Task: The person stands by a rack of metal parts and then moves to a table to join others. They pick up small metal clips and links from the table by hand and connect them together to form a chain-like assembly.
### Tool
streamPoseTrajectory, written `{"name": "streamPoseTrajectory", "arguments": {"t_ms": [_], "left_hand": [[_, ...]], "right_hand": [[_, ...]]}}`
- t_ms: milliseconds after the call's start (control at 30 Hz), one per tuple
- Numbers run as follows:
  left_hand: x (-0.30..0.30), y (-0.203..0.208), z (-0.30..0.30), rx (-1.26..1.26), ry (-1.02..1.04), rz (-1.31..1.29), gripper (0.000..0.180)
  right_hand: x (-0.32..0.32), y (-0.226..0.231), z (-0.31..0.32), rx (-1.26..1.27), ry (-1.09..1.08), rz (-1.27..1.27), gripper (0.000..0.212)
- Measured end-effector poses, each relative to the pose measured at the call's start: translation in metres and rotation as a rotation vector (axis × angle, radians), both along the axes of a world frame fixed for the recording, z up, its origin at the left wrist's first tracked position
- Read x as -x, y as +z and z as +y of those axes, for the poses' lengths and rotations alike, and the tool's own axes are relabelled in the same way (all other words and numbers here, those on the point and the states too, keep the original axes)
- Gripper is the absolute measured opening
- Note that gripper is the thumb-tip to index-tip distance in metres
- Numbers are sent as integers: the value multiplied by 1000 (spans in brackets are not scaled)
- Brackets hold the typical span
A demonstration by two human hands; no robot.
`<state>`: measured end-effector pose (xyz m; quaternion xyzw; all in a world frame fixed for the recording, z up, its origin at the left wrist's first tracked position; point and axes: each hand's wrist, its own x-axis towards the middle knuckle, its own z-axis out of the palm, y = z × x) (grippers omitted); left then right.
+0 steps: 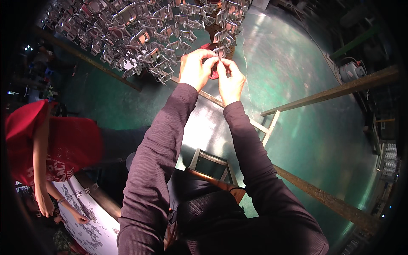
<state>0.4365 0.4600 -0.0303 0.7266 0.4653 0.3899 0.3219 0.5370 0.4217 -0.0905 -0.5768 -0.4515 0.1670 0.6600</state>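
Both my arms stretch forward in dark sleeves to the lower end of a hanging strand of shiny metal buckle-like pieces (226,29). My left hand (195,68) is closed, its thumb and forefinger pinched together at the lowest piece. Fingertip to fingertip with it, my right hand (231,83) is also pinched. Whatever small part lies between the fingertips is too small to make out. A red object (213,75) shows just behind the fingers; its kind is unclear.
Many more strands of metal pieces (140,38) hang at upper left. Rusty metal bars (335,91) cross above the green floor (297,131). A wooden stool (212,159) stands below my arms. At left, a person in red (72,140) is beside a white table (80,212) strewn with small parts.
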Motion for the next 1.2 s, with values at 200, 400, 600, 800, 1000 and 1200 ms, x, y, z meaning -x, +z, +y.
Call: {"name": "streamPoseTrajectory", "arguments": {"t_ms": [200, 400, 600, 800, 1000, 1200], "left_hand": [[0, -1, -3, -54, 22, 8, 17], [3, 1, -3, -78, 24, 27, 17], [5, 3, -3, -12, 29, 15, 17], [3, 7, -2, -10, 8, 33, 17], [3, 7, -2, 17, -3, 26, 18], [5, 10, -3, 7, -13, 38, 19]], "right_hand": [[8, -7, 2, -111, -105, 51, 8], [3, -12, 5, -170, -48, 203, 5], [-17, -7, -2, -200, 207, 703, 8], [-28, -16, -9, -74, 526, 1215, 11], [-17, -13, -14, 120, 534, 960, 14], [-5, -4, -12, 197, 321, 580, 13]]}}
